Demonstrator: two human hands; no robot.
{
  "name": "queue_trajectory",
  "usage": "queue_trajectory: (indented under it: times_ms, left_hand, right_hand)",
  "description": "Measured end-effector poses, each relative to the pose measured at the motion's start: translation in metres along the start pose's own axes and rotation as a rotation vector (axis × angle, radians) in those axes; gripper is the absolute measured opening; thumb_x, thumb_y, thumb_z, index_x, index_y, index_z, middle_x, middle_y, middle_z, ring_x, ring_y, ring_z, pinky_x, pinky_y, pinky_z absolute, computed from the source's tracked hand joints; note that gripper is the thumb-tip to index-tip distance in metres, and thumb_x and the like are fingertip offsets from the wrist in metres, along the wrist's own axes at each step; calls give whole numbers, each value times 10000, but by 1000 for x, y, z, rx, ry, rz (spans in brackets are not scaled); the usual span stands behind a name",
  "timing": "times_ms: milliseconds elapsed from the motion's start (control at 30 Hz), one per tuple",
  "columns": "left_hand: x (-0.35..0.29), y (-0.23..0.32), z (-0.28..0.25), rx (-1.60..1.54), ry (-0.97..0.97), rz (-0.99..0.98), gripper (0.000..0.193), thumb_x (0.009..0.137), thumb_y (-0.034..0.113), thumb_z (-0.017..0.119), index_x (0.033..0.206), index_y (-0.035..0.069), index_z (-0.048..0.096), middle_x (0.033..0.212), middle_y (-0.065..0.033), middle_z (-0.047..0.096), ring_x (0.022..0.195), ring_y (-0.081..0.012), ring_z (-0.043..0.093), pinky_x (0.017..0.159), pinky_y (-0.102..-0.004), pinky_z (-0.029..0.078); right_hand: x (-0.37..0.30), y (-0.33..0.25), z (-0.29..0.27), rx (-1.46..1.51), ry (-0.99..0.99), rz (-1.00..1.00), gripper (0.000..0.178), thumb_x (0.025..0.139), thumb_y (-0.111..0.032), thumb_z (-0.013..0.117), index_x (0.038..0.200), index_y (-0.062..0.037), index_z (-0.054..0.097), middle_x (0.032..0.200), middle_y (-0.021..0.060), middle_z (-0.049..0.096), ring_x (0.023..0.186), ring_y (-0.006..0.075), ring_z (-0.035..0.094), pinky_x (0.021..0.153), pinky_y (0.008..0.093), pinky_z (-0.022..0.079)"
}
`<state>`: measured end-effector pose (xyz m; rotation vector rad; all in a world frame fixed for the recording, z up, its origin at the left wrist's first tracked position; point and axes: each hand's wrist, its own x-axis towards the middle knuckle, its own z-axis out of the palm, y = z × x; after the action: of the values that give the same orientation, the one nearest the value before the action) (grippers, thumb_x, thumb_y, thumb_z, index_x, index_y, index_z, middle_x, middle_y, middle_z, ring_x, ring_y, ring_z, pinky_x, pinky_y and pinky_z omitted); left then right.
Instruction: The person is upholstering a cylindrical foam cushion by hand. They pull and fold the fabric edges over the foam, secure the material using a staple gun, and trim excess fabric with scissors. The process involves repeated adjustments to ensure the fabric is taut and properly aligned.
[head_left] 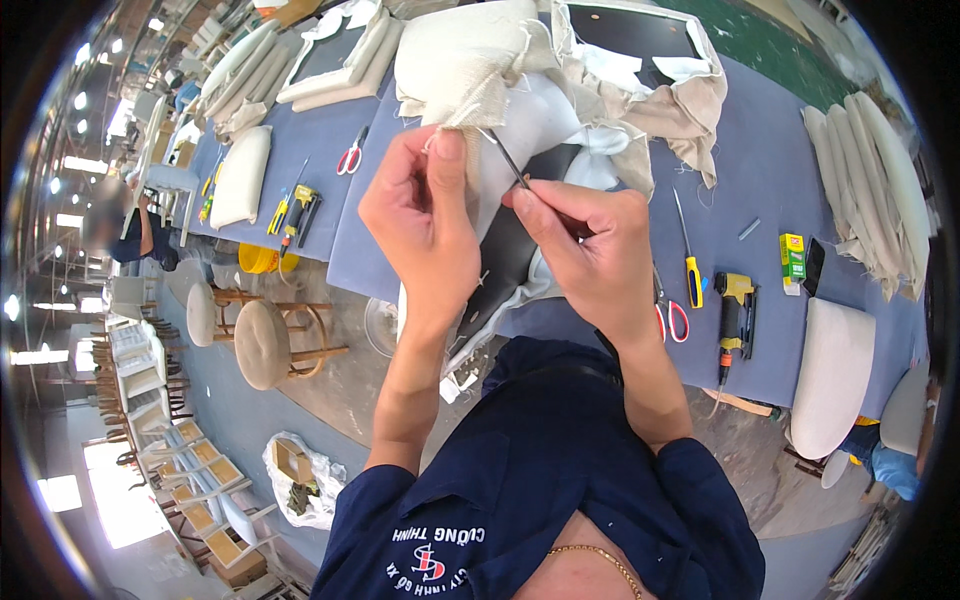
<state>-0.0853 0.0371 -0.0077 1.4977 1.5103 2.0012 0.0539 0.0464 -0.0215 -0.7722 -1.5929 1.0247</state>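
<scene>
My left hand [428, 215] pinches the frayed edge of beige fabric [480, 98] between thumb and fingers, with loose threads hanging there. My right hand [592, 235] is closed around a thin dark metal tool [508, 160]. Its shaft points up and left, with the tip at the fabric beside my left fingers; its handle is hidden in my hand. The fabric belongs to a padded seat cushion [450, 45] lying before me. White lining [535, 115] and a black underside [515, 225] show below the fabric.
On the blue-grey table [750, 160] to the right lie a yellow-handled screwdriver [692, 270], red-handled scissors [677, 322], a staple gun [735, 325] and a small yellow-green box [792, 262]. Another upholstered seat [640, 50] lies behind. Stools [263, 345] stand at left.
</scene>
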Motion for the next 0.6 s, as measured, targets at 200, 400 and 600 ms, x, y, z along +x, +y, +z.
queue_trajectory:
  times_ms: [200,400,600]
  left_hand:
    - [-6,4,3,-3,-35,-5,235,1033,197,664,982,-31,694,699,77,529,636,4,398,550,-185,284]
    - [-7,8,12,-32,-38,-13,226,1028,187,668,958,-27,689,689,89,521,631,6,380,539,-189,266]
    - [-2,23,6,211,-305,95,93,974,78,683,945,-10,674,644,-13,533,560,-89,461,521,-258,348]
  right_hand:
    - [-4,-9,-20,-164,-30,-40,161,969,-90,691,984,62,742,589,1,498,550,23,385,481,241,283]
    - [-19,-15,-37,-151,-22,39,130,940,-78,691,868,30,691,581,111,508,476,142,411,476,281,343]
    - [-23,-12,-31,-102,90,49,99,926,-55,704,905,42,708,566,93,483,480,110,394,473,269,334]
